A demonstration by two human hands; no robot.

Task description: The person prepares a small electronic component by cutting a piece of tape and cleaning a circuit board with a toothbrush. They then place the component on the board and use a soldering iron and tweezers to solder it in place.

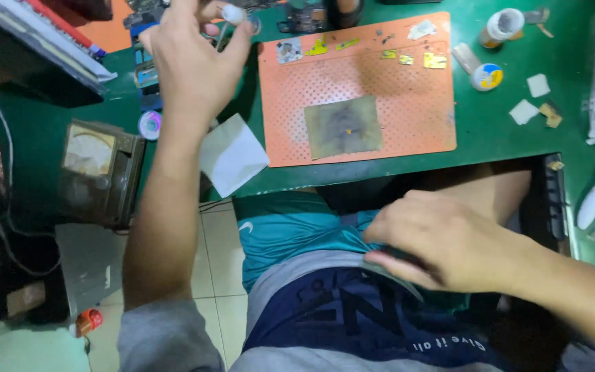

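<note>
My left hand [191, 65] pinches a small white-tipped tool [231, 15] above the desk [504, 131]; my right hand [442, 241] grips my shirt hem [380, 265].

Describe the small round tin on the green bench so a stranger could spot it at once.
Start at the orange perforated mat on the green bench. Just past its right edge lies the small round tin, beside a pale strip. Its blue and yellow lid sets it apart from the white tape roll above.
</note>
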